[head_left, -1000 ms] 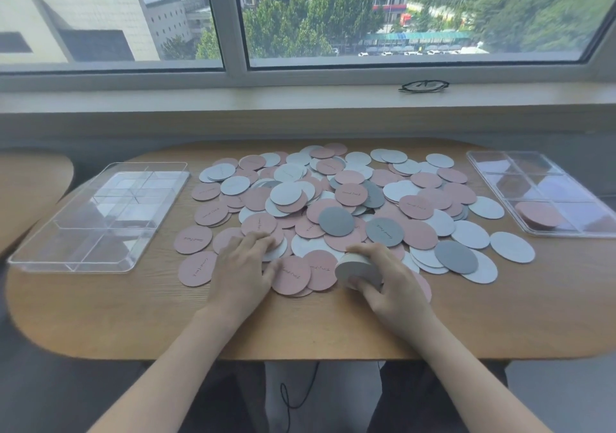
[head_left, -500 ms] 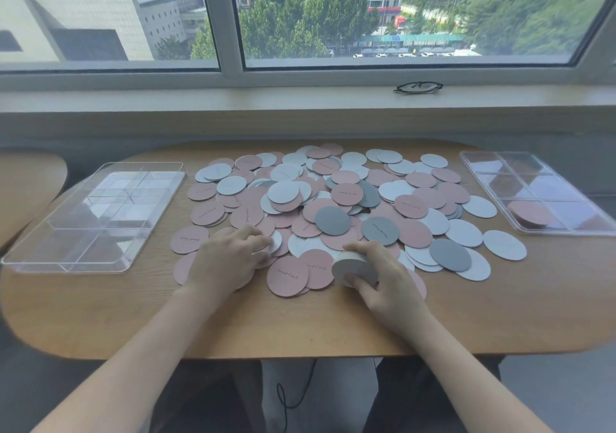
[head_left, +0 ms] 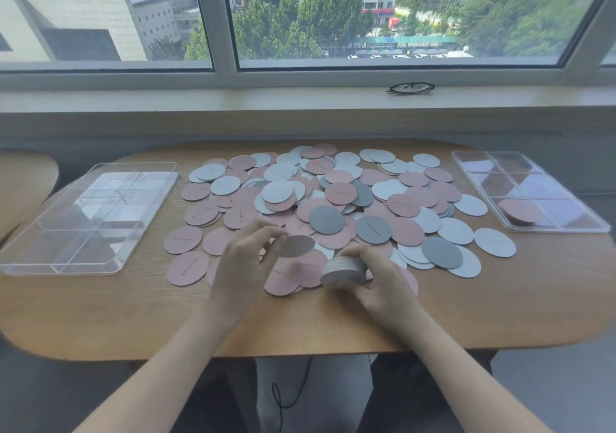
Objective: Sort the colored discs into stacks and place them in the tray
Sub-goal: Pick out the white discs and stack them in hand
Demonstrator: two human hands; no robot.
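Discs (head_left: 333, 205) in pink, white and grey lie scattered and overlapping across the middle of the table (head_left: 133, 312), from its far edge to near the hands. At the near edge of the pile, the left hand (head_left: 243, 262) pinches one pale disc (head_left: 297, 246) between thumb and fingertips, lifted above the pink ones and tilted, just left of the stack. The right hand (head_left: 383, 282) curls round a stack (head_left: 343, 270) of white discs, its fingers wrapped over the far side and the thumb at the near side; the stack leans toward the left, and whether its lower edge touches the discs beneath cannot be told. Several pink discs carry small dark writing, too small to read. Two grey discs sit on top of the pile just beyond the hands, and another lies to the right among white ones. A clear tray (head_left: 100, 212) with dividers stands on the left of the table, well apart from the pile. A second clear tray (head_left: 520, 182) stands on the right; its near left compartment holds a low pink stack (head_left: 520, 211). On the sill (head_left: 200, 99) beyond the table lie dark-framed glasses (head_left: 410, 87), under a window (head_left: 366, 15) showing trees and buildings. A black cable (head_left: 283, 396) hangs below the table between the person's knees.
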